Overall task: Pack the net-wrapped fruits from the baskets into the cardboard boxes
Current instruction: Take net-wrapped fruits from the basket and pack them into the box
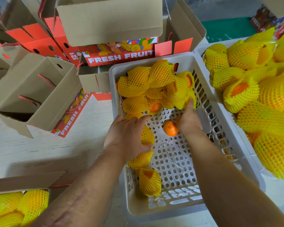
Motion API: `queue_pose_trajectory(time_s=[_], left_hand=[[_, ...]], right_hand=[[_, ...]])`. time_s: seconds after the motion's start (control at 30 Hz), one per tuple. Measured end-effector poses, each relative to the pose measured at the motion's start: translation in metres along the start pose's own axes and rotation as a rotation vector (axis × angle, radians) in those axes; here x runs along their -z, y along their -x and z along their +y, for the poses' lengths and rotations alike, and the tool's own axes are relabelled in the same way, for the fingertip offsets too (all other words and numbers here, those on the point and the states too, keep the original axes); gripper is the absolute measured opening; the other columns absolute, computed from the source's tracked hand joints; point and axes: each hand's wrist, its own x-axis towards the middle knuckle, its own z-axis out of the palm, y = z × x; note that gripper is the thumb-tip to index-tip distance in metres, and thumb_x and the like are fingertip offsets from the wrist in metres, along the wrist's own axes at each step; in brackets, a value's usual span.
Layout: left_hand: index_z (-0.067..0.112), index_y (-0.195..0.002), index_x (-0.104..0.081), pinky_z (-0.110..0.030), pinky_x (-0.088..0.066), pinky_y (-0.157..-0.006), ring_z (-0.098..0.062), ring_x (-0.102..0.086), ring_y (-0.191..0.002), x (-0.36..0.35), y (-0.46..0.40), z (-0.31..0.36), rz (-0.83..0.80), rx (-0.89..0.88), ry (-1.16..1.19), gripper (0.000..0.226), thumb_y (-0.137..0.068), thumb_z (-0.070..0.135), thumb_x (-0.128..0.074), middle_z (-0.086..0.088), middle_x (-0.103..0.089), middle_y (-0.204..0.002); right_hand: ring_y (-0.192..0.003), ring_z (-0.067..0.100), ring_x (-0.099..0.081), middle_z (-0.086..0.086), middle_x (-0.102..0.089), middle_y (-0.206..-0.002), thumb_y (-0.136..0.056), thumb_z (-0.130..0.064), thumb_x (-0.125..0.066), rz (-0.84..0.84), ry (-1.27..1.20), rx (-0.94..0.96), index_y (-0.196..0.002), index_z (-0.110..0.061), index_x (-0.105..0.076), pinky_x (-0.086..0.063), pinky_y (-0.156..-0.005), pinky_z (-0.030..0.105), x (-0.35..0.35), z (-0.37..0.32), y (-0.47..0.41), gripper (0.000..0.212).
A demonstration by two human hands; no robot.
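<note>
Pale wood-grain table top [88,128]; green mat [228,28] beyond, grey floor [211,7] at far edge

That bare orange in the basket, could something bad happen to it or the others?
Maybe. The bare orange has no net, so it might get packed unwrapped or bruised. The left hand grips a netted fruit while the right hand reaches into the heap; loose nets could slip off. The heap may also tumble across the white basket.
</note>
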Motion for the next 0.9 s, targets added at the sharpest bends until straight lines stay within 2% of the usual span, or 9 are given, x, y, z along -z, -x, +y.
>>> queue_pose_trajectory(time_s=[0.13, 0.2, 0.3, 0.4, 0.5, 0.67, 0.73, 0.8, 0.9], left_hand=[[0.034, -0.158, -0.023, -0.035, -0.031, -0.109, -0.018, -0.062, -0.121, -0.001, -0.001, 0.000, -0.019, 0.001, -0.017, 0.099, -0.079, 0.085, -0.054, 0.009, -0.063, -0.137], [0.035, -0.159, -0.024, -0.035, -0.031, -0.109, -0.018, -0.062, -0.120, -0.002, -0.002, 0.000, -0.031, 0.002, -0.037, 0.099, -0.079, 0.086, -0.053, 0.009, -0.062, -0.136], [0.035, -0.157, -0.028, -0.035, -0.031, -0.107, -0.020, -0.062, -0.117, -0.002, -0.002, 0.000, -0.042, -0.006, -0.047, 0.096, -0.079, 0.085, -0.054, 0.008, -0.063, -0.134], [0.035, -0.152, -0.035, -0.037, -0.031, -0.105, -0.021, -0.062, -0.114, -0.001, -0.002, 0.001, -0.071, -0.016, -0.095, 0.089, -0.080, 0.082, -0.055, 0.007, -0.064, -0.130], [0.032, -0.141, -0.048, -0.040, -0.031, -0.103, -0.023, -0.062, -0.112, 0.000, -0.002, 0.002, -0.143, -0.025, -0.210, 0.076, -0.082, 0.079, -0.054, 0.004, -0.065, -0.124], [0.030, -0.121, -0.062, -0.043, -0.029, -0.101, -0.024, -0.062, -0.107, 0.009, -0.002, 0.007, -0.220, -0.060, -0.362, 0.060, -0.086, 0.077, -0.050, 0.001, -0.067, -0.113], [0.030, -0.123, -0.062, -0.044, -0.028, -0.103, -0.025, -0.062, -0.110, 0.010, -0.002, 0.010, -0.252, -0.060, -0.415, 0.061, -0.087, 0.078, -0.048, 0.000, -0.068, -0.114], [0.029, -0.129, -0.060, -0.045, -0.027, -0.107, -0.026, -0.059, -0.117, 0.011, -0.002, 0.012, -0.259, -0.048, -0.429, 0.069, -0.085, 0.082, -0.047, -0.002, -0.067, -0.121], [0.027, -0.147, -0.043, -0.045, -0.031, -0.111, -0.027, -0.051, -0.132, 0.012, 0.001, 0.011, -0.137, -0.057, -0.268, 0.095, -0.078, 0.092, -0.044, 0.000, -0.056, -0.142]], right_hand=[[-0.095, 0.032, -0.065, 0.011, -0.065, -0.101, -0.094, -0.023, -0.067, -0.138, 0.137, -0.070, -0.141, -0.014, -0.047, -0.054, -0.083, 0.042, 0.029, 0.005, -0.004, 0.051], [-0.074, 0.019, -0.055, 0.003, -0.057, -0.083, -0.092, -0.035, -0.072, -0.201, 0.177, -0.109, -0.141, -0.010, -0.050, -0.047, -0.070, 0.033, 0.035, 0.015, 0.000, 0.060], [-0.087, 0.020, -0.055, 0.009, -0.062, -0.111, -0.087, -0.049, -0.075, -0.359, 0.167, -0.113, -0.153, -0.013, -0.031, -0.044, -0.074, 0.034, 0.013, 0.016, 0.010, 0.088], [-0.113, 0.028, -0.054, 0.005, -0.053, -0.132, -0.071, -0.071, -0.078, -0.314, 0.000, 0.045, -0.148, -0.026, -0.030, -0.051, -0.091, 0.043, -0.025, 0.006, 0.019, 0.101], [-0.131, 0.035, -0.046, 0.006, -0.047, -0.143, -0.067, -0.062, -0.086, -0.292, -0.017, 0.130, -0.148, -0.027, -0.030, -0.049, -0.101, 0.052, -0.048, -0.001, 0.029, 0.105], [-0.100, 0.027, -0.061, 0.004, -0.051, -0.118, -0.074, -0.038, -0.084, -0.408, 0.117, 0.286, -0.128, -0.022, -0.045, -0.056, -0.077, 0.040, -0.047, -0.003, 0.045, 0.069], [-0.084, 0.019, -0.054, 0.001, -0.052, -0.102, -0.076, -0.037, -0.078, -0.384, 0.042, 0.246, -0.112, -0.021, -0.048, -0.046, -0.063, 0.032, -0.029, -0.006, 0.045, 0.050], [-0.074, 0.015, -0.048, -0.001, -0.052, -0.091, -0.077, -0.040, -0.078, -0.360, -0.061, 0.214, -0.107, -0.017, -0.050, -0.040, -0.058, 0.029, -0.004, -0.011, 0.044, 0.047], [-0.070, 0.014, -0.053, -0.002, -0.060, -0.089, -0.078, -0.048, -0.079, -0.301, -0.272, 0.170, -0.104, -0.022, -0.057, -0.042, -0.057, 0.030, 0.030, -0.012, 0.054, 0.043]])
